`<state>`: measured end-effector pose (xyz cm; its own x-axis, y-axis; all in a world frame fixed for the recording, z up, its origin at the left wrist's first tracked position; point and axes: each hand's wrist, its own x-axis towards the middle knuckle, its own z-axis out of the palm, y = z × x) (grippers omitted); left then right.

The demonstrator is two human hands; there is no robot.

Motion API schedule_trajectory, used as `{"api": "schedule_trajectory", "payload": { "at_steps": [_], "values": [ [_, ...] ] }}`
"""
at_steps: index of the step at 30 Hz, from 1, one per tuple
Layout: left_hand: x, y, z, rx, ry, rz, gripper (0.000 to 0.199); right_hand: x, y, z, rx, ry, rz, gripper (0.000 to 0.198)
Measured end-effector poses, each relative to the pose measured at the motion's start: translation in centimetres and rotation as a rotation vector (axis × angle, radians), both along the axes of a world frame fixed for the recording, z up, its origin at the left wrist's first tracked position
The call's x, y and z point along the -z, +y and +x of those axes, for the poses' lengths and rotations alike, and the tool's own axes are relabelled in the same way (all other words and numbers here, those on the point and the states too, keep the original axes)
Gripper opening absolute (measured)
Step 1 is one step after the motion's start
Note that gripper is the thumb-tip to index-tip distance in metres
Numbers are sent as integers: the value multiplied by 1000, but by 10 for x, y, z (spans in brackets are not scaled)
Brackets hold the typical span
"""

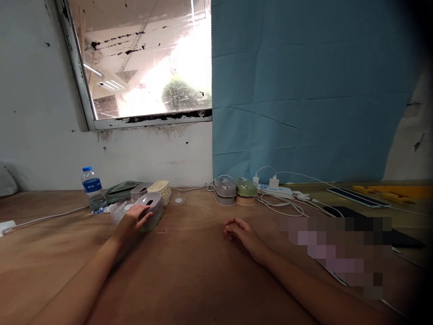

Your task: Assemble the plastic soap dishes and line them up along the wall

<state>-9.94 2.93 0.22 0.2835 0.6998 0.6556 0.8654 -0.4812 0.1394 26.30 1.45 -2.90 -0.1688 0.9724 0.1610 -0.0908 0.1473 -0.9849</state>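
Note:
My left hand [133, 220] lies against a stack of lavender oval lids [154, 198] with dark slots, at the left of the table. Its fingers are stretched out over the stack and the thumb is apart from them. Beside that hand stands a clear plastic container [119, 208]. A stack of cream-coloured trays [161, 188] sits just behind the lids. My right hand [246, 237] rests on the bare tabletop right of centre, fingers curled in, with nothing visible in them. Farther back are a grey lidded box [225, 192] and a green-lidded box [246, 192], side by side.
A water bottle [93, 189] stands at the left by a grey-green pouch [118, 192]. A clear lid [178, 199] lies near the wall. On the right are a power strip [275, 190], loose white cables, a phone [358, 197] and yellow tools [395, 196]. A blurred patch covers part of the right side.

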Motion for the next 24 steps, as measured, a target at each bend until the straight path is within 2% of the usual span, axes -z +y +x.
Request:
{"api": "schedule_trajectory", "payload": {
  "at_steps": [17,21,24],
  "values": [
    [0,1,-1,-21,-13,-19,33,-2,-1,-1,10,-71,25,11],
    [1,1,-1,-40,-17,4,34,-1,0,-1,23,-139,72,11],
    [0,0,5,-65,9,85,37,3,2,-1,64,-230,151,10]
  ]
}}
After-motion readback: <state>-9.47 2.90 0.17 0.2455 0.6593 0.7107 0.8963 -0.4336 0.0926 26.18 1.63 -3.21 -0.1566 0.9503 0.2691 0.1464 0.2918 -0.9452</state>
